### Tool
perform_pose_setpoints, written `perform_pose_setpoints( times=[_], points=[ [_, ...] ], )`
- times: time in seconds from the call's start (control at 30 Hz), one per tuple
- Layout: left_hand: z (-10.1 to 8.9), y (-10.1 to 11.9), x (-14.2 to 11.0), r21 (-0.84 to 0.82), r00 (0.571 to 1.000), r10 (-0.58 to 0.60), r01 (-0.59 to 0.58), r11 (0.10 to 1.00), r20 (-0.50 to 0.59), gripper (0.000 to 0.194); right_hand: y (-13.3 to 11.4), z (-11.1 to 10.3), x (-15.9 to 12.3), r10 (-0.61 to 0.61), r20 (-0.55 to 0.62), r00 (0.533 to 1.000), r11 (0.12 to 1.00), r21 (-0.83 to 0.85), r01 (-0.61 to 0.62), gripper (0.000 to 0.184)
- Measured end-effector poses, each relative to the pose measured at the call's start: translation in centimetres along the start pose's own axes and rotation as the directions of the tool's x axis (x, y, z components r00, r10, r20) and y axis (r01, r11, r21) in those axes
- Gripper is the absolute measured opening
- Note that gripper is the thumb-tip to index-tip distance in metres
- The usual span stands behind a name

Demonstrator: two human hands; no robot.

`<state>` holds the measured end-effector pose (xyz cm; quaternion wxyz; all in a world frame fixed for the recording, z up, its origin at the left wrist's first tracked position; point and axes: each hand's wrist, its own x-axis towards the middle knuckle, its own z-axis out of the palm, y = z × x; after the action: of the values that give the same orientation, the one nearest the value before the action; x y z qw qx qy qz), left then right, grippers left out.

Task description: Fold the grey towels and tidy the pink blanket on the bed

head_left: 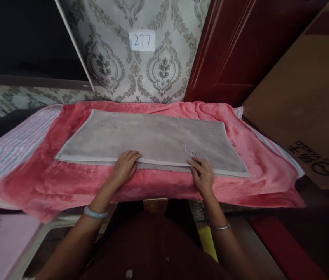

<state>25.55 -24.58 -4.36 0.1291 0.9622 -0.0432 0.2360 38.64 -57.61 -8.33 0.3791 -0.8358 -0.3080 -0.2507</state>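
Note:
A grey towel, folded over on itself, lies lengthwise on a pink plush blanket. Its pale hemmed front edge runs from side to side, and a strip of the lower layer shows beneath. My left hand pinches this edge left of the middle, fingertips on top and the thumb side partly hidden. Farther right, my right hand grips the same edge close to a small embroidered mark. Both hands are closed on the cloth.
A screen stands at the back left, before patterned wallpaper with a paper label reading 277. At the right are a dark red door panel and a large cardboard box. A pink surface sits at the lower left.

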Motion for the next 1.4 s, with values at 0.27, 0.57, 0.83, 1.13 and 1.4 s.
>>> perform_pose_setpoints(
  times=[0.27, 0.57, 0.83, 1.13, 1.4],
  points=[
    [0.0, -0.1, -0.5, 0.023, 0.997, 0.02, -0.018, 1.0, -0.075, 0.03, 0.0, 0.4, -0.7, -0.024, -0.082, 0.996, 0.999, -0.026, 0.021, 0.027],
    [-0.3, 0.7, -0.9, 0.083, 0.998, 0.062, -0.06, 0.995, -0.014, 0.028, 0.4, 0.6, -1.2, -0.158, -0.156, 0.975, 0.985, -0.099, 0.144, 0.022],
    [-3.2, -1.3, -3.7, 0.164, 0.992, -0.123, 0.124, 0.979, -0.016, 0.029, 2.2, -2.4, -1.9, -0.26, -0.078, 0.962, 0.959, -0.135, 0.248, 0.027],
    [-6.4, -5.2, -6.5, 0.239, 0.941, -0.326, 0.339, 0.91, -0.093, 0.03, 4.2, -3.3, -3.0, -0.225, -0.051, 0.973, 0.936, -0.287, 0.201, 0.035],
    [-7.2, -5.6, -6.7, 0.091, 0.939, -0.333, 0.34, 0.936, -0.091, 0.024, 3.7, -4.0, -2.7, -0.118, -0.118, 0.986, 0.986, -0.134, 0.102, 0.032]
  ],
)
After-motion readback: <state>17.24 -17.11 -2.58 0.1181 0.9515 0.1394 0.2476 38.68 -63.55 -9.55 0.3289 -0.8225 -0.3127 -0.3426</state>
